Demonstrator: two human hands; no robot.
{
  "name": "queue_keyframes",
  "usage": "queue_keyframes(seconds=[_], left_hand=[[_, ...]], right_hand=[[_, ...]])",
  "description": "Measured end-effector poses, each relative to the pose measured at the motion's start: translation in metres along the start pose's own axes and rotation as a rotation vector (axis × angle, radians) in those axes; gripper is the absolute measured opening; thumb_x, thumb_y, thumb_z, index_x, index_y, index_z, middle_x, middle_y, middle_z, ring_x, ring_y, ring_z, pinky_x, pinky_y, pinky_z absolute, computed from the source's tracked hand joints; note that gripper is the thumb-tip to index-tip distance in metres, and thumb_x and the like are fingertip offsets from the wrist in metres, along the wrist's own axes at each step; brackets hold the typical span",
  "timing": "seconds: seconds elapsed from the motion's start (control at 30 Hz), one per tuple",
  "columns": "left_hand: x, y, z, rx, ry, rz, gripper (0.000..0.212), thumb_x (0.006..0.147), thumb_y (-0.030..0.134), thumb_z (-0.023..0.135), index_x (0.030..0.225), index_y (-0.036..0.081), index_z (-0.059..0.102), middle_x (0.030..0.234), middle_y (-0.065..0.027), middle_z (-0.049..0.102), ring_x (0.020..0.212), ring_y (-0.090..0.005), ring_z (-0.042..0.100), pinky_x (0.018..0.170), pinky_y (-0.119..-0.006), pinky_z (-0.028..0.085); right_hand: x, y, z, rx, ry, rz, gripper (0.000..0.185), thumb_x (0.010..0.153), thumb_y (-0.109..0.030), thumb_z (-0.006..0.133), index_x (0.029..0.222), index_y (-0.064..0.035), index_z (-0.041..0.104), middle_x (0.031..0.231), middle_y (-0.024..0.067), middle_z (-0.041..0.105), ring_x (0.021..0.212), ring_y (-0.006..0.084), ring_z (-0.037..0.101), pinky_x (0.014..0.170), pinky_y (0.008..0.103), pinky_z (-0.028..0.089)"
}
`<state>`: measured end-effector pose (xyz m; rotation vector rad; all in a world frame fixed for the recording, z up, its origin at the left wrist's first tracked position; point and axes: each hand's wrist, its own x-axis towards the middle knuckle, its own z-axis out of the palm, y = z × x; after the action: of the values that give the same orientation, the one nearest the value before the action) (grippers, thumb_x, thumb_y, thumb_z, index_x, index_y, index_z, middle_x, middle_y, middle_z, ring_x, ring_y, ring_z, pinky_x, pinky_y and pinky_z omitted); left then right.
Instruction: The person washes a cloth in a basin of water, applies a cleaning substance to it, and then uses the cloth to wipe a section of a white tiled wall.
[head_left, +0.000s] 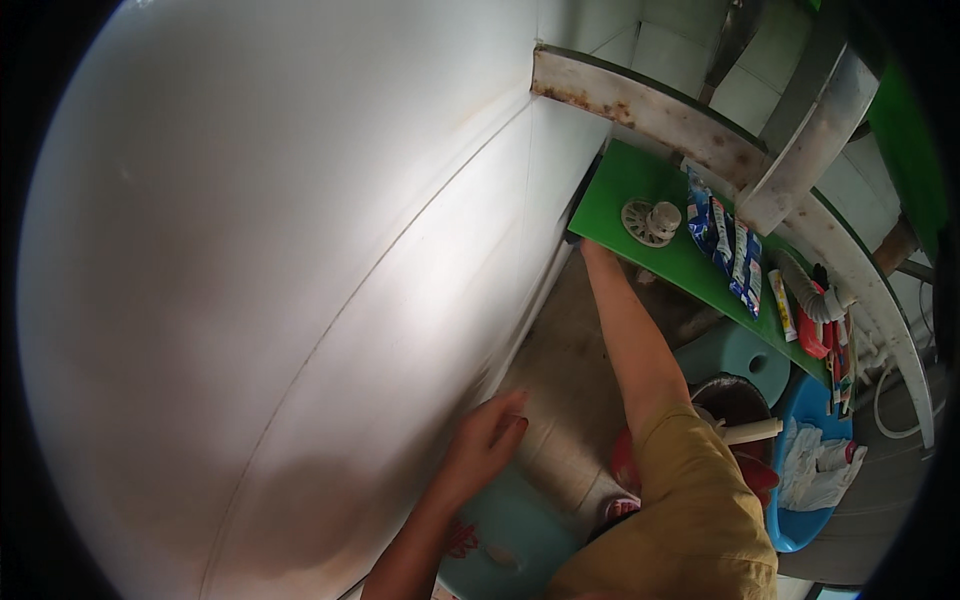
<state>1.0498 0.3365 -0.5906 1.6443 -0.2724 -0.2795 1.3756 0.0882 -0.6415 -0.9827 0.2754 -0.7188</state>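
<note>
My left hand (487, 439) hangs in the air beside the white tiled wall (315, 262), with thumb and fingers apart and nothing in it. Below it is a teal plastic stool (536, 551) with red marks on its top. My right arm stretches forward to a green shelf board (634, 169). At its end my right hand (592, 249) goes under the board's edge near the wall, so the fingers are hidden. On the board lie a sink drain strainer (651, 223) and blue printed packets (724, 244).
A rusty metal frame (637, 105) runs above the board. A corrugated drain hose (802, 285), a tube (782, 306) and a red item (812, 334) crowd its right end. Below stand another teal stool (712, 352), a dark bin (739, 394) and a blue tub (795, 532) holding a white plastic bag (806, 480).
</note>
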Motion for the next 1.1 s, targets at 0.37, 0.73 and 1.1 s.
queue_keyframes(seconds=[0.37, 0.73, 1.1], left_hand=[[-0.004, 0.006, -0.001, 0.083, 0.027, -0.059, 0.034, 0.088, 0.015, 0.058, 0.119, 0.003, 0.052, 0.096, -0.0125, 0.063, 0.086, -0.0165, 0.062, 0.077, -0.029, 0.049], [-0.002, 0.01, 0.003, 0.123, 0.106, 0.056, 0.033, 0.086, 0.011, 0.061, 0.118, 0.006, 0.053, 0.108, -0.0157, 0.059, 0.091, -0.0238, 0.063, 0.079, -0.033, 0.05], [0.0, 0.029, -0.003, 0.282, 0.063, 0.039, 0.032, 0.087, 0.007, 0.059, 0.118, 0.004, 0.051, 0.116, -0.0129, 0.058, 0.1, -0.0202, 0.06, 0.086, -0.031, 0.048]], right_hand=[[0.018, -0.013, -0.033, 0.008, -0.01, 0.033, 0.036, 0.088, -0.025, 0.058, 0.116, -0.0038, 0.051, 0.109, 0.0035, 0.053, 0.097, 0.0139, 0.049, 0.085, 0.0264, 0.04], [0.021, -0.001, -0.04, 0.003, -0.036, 0.03, 0.036, 0.088, -0.026, 0.058, 0.116, -0.0046, 0.051, 0.108, 0.003, 0.053, 0.096, 0.0141, 0.05, 0.084, 0.0273, 0.041], [0.033, -0.015, -0.063, -0.004, -0.042, 0.061, 0.035, 0.088, -0.027, 0.058, 0.115, -0.0053, 0.051, 0.107, 0.0026, 0.053, 0.095, 0.0142, 0.05, 0.082, 0.0281, 0.042]])
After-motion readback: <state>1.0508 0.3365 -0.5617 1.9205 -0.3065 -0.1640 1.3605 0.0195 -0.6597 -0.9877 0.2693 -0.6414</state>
